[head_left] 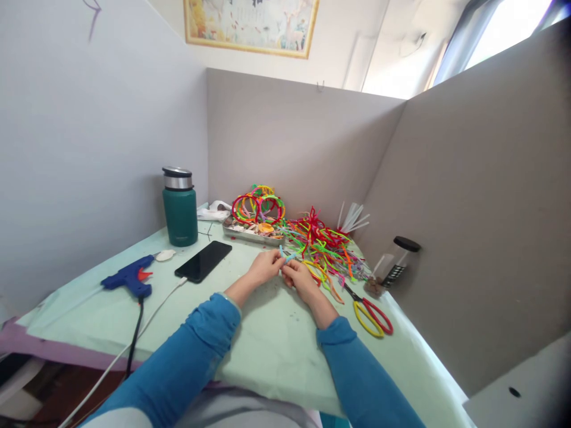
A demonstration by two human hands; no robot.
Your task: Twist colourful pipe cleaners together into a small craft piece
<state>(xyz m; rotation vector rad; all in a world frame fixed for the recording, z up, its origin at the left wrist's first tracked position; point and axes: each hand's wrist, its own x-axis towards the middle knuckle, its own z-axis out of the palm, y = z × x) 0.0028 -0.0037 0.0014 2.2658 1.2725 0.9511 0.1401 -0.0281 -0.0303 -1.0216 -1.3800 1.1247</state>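
Observation:
Close together over the middle of the table, my two hands pinch a short light-blue pipe cleaner point(291, 257). My left hand point(266, 266) has it between thumb and fingertips, and a bit of it sticks up there. From the other side, the fingers of my right hand point(300, 278) close on it. Its exact shape is partly hidden by the fingers. Just beyond my right hand spreads a tangled heap of colourful pipe cleaners point(328, 246). Scissors point(372, 315) with one yellow and one red handle lie to the right of my right wrist.
At left are a blue glue gun point(129, 276) with a cord, a black phone point(204, 261) on a white cable and a green bottle point(180, 214). Behind stands a metal tray point(250, 236) with pipe-cleaner rings point(259, 208). A clear jar point(392, 267) is at right. Grey partitions point(294, 137) enclose the table.

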